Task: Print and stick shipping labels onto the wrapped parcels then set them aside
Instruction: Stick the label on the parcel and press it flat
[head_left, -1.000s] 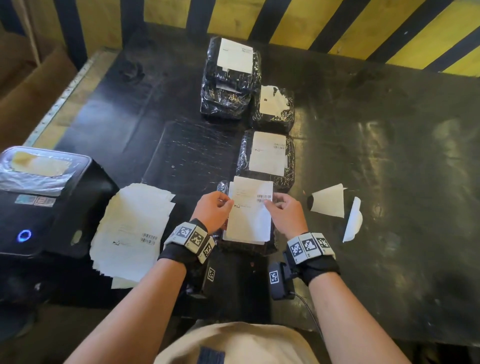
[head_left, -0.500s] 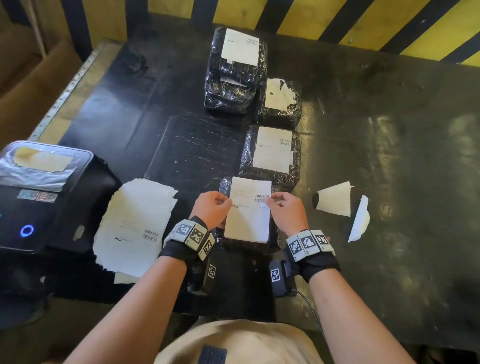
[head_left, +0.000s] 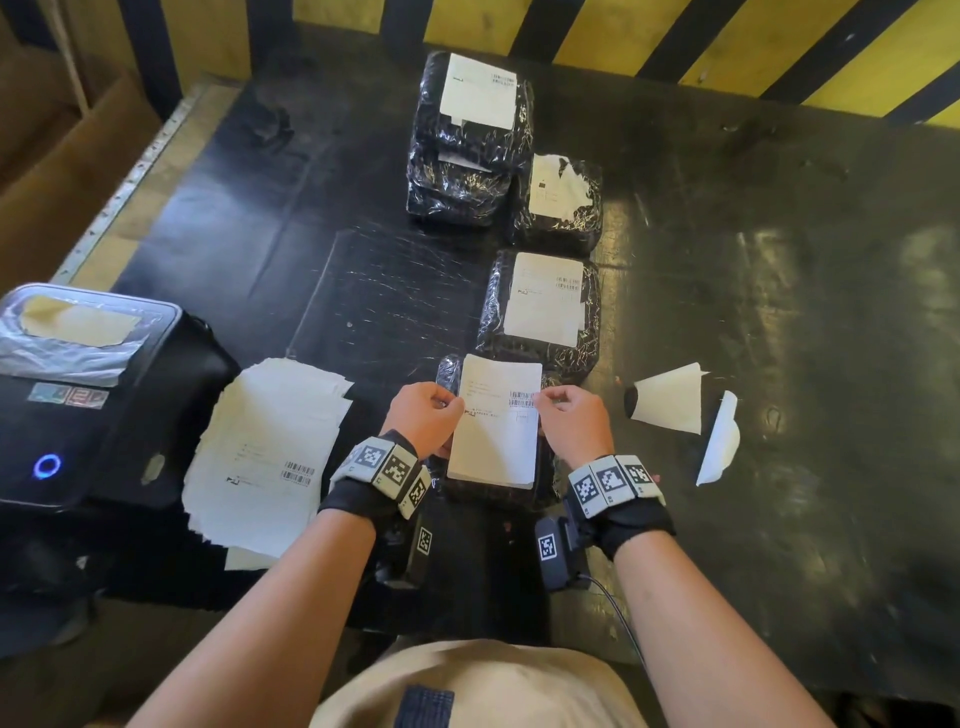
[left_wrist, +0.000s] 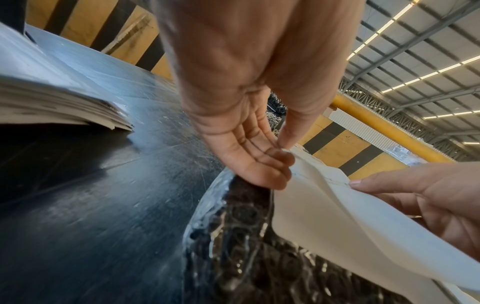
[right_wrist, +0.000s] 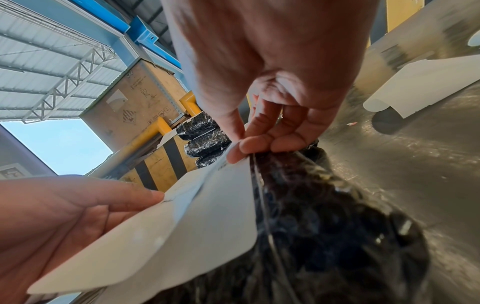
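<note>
On the black tabletop (head_left: 727, 312), near edge: the left hand (head_left: 423, 415) and right hand (head_left: 569, 421) pinch opposite edges of a shipping label (head_left: 496, 426) over a black wrapped parcel (head_left: 498, 493). Wrist views alone reveal the label bowed upward, its near part off the wrap.

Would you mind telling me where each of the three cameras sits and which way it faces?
Head: on the person's head, looking forward and down at the black table; both forearms, the left hand and right hand show.
Left wrist: on the left wrist, looking along the left hand's fingers; the right hand shows too.
Right wrist: on the right wrist, looking along the right hand's fingers; the left hand shows too.
Shared: all views show the shipping label over the wrapped parcel.
</note>
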